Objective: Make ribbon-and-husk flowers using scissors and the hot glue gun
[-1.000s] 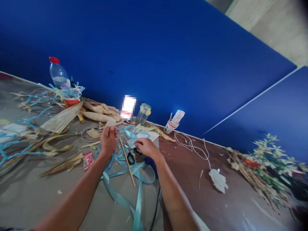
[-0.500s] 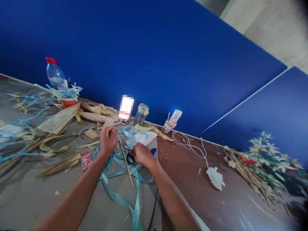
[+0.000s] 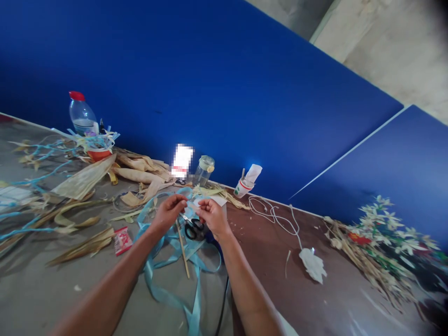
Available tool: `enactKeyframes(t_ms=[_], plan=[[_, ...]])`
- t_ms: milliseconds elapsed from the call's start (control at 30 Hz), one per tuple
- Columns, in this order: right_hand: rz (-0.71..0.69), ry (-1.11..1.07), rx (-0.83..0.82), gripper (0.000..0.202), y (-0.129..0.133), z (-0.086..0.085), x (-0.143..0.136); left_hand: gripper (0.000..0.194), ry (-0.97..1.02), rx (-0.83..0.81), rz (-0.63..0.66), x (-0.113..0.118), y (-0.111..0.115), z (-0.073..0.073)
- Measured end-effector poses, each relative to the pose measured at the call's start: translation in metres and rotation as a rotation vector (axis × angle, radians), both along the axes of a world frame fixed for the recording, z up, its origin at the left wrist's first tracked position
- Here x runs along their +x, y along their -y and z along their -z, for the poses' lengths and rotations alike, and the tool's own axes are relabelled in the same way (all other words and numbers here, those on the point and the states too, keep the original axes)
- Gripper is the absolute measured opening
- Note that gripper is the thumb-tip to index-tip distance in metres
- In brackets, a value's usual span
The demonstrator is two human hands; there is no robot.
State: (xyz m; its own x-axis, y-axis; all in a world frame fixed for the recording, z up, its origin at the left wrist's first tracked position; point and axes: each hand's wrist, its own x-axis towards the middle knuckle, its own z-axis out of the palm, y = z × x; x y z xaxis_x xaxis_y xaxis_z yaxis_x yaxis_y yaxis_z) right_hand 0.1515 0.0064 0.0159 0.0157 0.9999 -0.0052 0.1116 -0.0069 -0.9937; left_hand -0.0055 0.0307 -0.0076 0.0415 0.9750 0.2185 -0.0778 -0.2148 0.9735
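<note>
nearest you, the blue ribbon [image 3: 168, 297] looped over the grey part of the table [image 3: 161, 317], with a black cable [image 3: 221, 303] to its right. the stick [image 3: 183, 252] lay slantwise across the ribbon, and a red and white packet [image 3: 122, 241] lay left of your left forearm. the scissors [image 3: 192, 229] lay just beyond the stick, their black handles toward you, near your right hand [image 3: 213, 215].

your left hand [image 3: 170, 213] and right hand faced each other over the ribbon, close but apart. you had the thumb and fingertips of each together, clamped on a small pale strip [image 3: 192, 204] that ran between them; it was too small for its ends to be made out.

off to the right, a white leaf-shaped piece [image 3: 312, 266] lay on the brown part of the table, with a white cord [image 3: 276, 219] running up from it. farther right were white flowers [image 3: 388, 224] by dry stalks [image 3: 371, 261].

beyond your hands, husks [image 3: 140, 168] lay heaped to the left, beside a red bowl [image 3: 99, 154] full of blue and white strands. a bright screen [image 3: 182, 161], a clear jar [image 3: 204, 171] and a tilted cup [image 3: 244, 187] lined the far edge. the red-capped bottle [image 3: 82, 115] stood behind the bowl, before the blue panel [image 3: 175, 70].
</note>
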Motion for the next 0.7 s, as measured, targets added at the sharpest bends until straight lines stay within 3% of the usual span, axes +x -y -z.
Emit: enactKeyframes(t_ms=[100, 200, 367, 500, 700], plan=[[0.059, -0.165, 0.038, 0.034, 0.0, 0.006, -0.012, 0.03, 0.079, -0.024, 0.195, 0.001, 0.003, 0.0], [0.137, -0.139, 0.106, 0.034, 0.001, 0.007, -0.019, 0.034, 0.166, -0.061, 0.298, 0.002, 0.004, 0.003], [0.087, 0.112, 0.22, 0.021, 0.008, 0.001, -0.025, 0.025, 0.185, -0.087, 0.208, 0.004, 0.001, 0.004], [0.097, 0.217, 0.208, 0.01, 0.009, -0.003, -0.027, 0.026, 0.135, -0.064, 0.157, 0.004, 0.0, 0.003], [0.05, -0.092, 0.019, 0.013, 0.004, 0.002, -0.026, 0.025, 0.103, -0.023, 0.147, 0.001, -0.001, 0.01]])
